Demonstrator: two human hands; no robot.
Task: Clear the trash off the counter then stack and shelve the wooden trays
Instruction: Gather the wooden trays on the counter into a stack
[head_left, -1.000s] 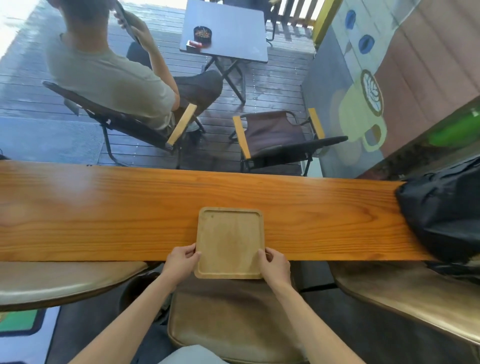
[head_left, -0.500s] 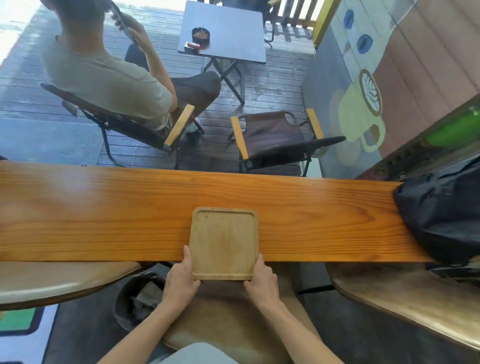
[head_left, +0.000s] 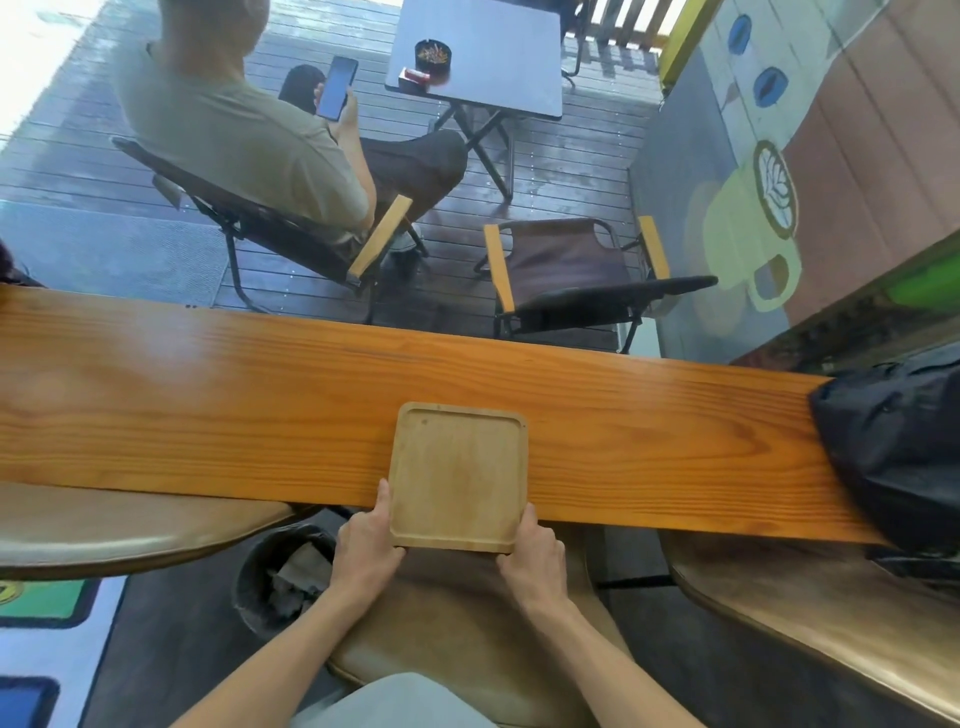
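**Wooden tray held at its near corners, half off the tabletop edge**

A single wooden tray (head_left: 457, 480) is seen lying flat on the tabletop (head_left: 208, 410), its near edge overhanging toward the person. It is gripped at both near corners: the left hand (head_left: 366, 551) is wrapped on the left side with the thumb laid along the rim, and the right hand (head_left: 535, 558) is closed on the right corner, its fingers (head_left: 529, 519) pinching the rim. The tray is judged to be stiff and light, with a smooth face that may slide easily on the polished wood; a hold on the raised rim at opposite sides is judged the safest. No trash is seen on the tabletop; a bin (head_left: 283, 574) with crumpled paper stands below, and a black bag (head_left: 898, 447) rests at the right end.

Compared with a second ago, the tray has been drawn a little further over the edge, and both hands have been moved from its sides to its near corners.
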